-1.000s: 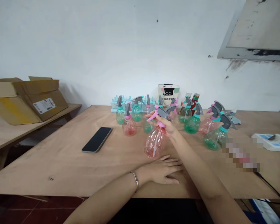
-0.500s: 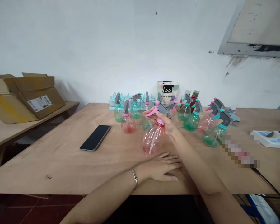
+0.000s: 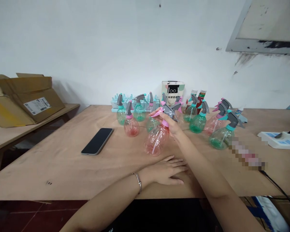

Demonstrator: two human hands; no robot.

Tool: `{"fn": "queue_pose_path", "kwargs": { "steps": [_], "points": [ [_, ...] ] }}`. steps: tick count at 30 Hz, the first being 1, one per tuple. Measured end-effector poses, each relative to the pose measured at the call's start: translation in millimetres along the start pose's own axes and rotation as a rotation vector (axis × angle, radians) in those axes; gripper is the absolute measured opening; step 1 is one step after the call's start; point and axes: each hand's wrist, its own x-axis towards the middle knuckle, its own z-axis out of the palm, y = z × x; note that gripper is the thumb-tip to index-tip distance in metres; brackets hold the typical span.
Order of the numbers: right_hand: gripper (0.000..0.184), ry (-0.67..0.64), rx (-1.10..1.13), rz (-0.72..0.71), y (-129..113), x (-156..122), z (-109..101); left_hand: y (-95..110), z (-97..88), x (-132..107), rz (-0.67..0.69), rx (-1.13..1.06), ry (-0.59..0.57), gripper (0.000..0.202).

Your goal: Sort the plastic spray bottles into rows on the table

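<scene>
A clear pink spray bottle (image 3: pixel 156 140) with a grey and pink trigger head leans to one side in my right hand (image 3: pixel 172 125). The fingers of that hand are wrapped round its neck and trigger. My left hand (image 3: pixel 170 170) lies flat on the table with its fingers spread, just nearer to me than the bottle, and holds nothing. Behind the held bottle stand another pink spray bottle (image 3: pixel 131 126) and a green spray bottle (image 3: pixel 153 123), the latter partly hidden. To the right are more, among them a green spray bottle (image 3: pixel 221 138) and a pink spray bottle (image 3: pixel 212 125).
A black phone (image 3: pixel 97 141) lies on the wooden table (image 3: pixel 62 167). At the back stand a printed paper bag (image 3: pixel 173 91), red-filled bottles (image 3: pixel 201 100) and a light-blue rack (image 3: pixel 114 105). A power strip (image 3: pixel 280 140) sits right, a cardboard box (image 3: pixel 26 100) left.
The whole view has shifted slightly. The pink spray bottle stays in my right hand with almost the same tilt, and my left hand still rests flat.
</scene>
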Motion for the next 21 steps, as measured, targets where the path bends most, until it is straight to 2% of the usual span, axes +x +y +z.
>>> {"fn": "queue_pose_path", "kwargs": {
  "steps": [5, 11, 16, 21],
  "points": [
    [0.032, 0.098, -0.045, -0.137, 5.0, 0.6, -4.6, -0.9, 0.8, 0.3, -0.004, 0.003, -0.007, 0.06],
    [0.03, -0.048, -0.053, -0.075, 3.5, 0.9, -1.9, 0.5, -1.8, 0.4, -0.003, 0.005, -0.006, 0.06],
    [0.035, -0.021, -0.111, -0.064, 6.7, 1.4, -4.7, -0.3, 0.6, 0.0, -0.007, 0.005, -0.003, 0.06],
    [0.033, 0.029, -0.263, -0.15, 2.9, -1.4, -8.4, -1.4, 2.0, 0.1, -0.016, 0.01, -0.008, 0.061]
  ]
}}
